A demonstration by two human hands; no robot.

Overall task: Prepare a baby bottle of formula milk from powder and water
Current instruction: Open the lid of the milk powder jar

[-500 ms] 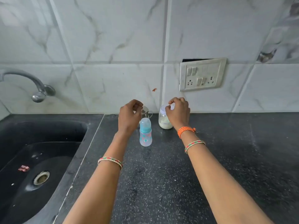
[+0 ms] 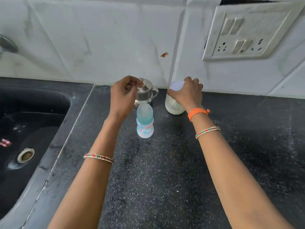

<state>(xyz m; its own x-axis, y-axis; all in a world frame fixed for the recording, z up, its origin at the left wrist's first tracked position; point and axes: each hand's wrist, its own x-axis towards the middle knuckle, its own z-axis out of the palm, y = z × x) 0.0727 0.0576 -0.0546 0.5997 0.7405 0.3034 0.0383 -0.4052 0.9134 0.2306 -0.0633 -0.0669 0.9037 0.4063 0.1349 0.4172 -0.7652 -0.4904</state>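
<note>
A small baby bottle [image 2: 144, 123] with a blue cap stands upright on the dark counter [image 2: 165, 171], between my two forearms. Behind it, against the wall, stands a lidded steel jug [image 2: 145, 94]. My left hand [image 2: 123, 96] hovers at the jug's lid with its fingers curled, and I cannot tell whether they touch the knob. To the right is a clear jar of white powder [image 2: 174, 105] with a white lid [image 2: 177, 85]. My right hand [image 2: 188, 95] is wrapped over that jar's lid and upper side.
A black sink [image 2: 28, 129] with a drain lies to the left, its tap [image 2: 6, 45] at the left edge. A switch-and-socket plate [image 2: 247, 32] sits on the marble wall at the upper right. Dark counter stretches to the right.
The view has drawn closer to the counter and tilted down. My right hand has settled lower around the jar's lid. My left hand stays by the steel jug.
</note>
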